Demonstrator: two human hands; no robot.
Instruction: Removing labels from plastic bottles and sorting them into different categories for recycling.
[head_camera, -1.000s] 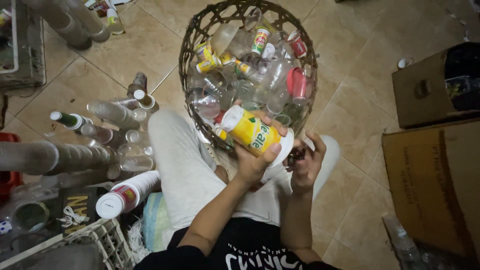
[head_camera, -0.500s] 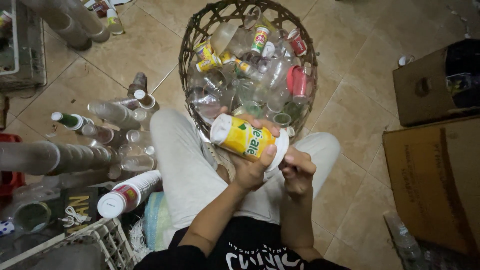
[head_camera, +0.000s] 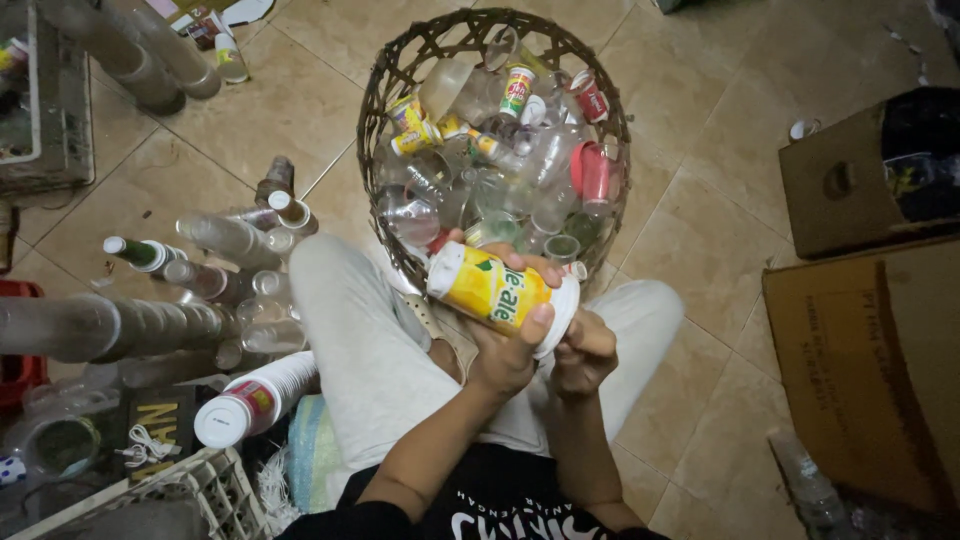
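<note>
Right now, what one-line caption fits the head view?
Seated person's left hand grips a yellow plastic cup while right hand works its rim, wicker basket of cups ahead.

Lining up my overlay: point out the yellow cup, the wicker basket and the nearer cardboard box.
yellow cup (head_camera: 490, 288), head view, on its printed side.
wicker basket (head_camera: 372, 110), head view, on its left rim.
nearer cardboard box (head_camera: 880, 370), head view, on its top face.

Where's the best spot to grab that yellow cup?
Probably around its middle, from the side, as the left hand does now. The yellow cup lies tilted with round, tapering walls, so fingers wrap it easily. The right hand is at its white rim end.
</note>
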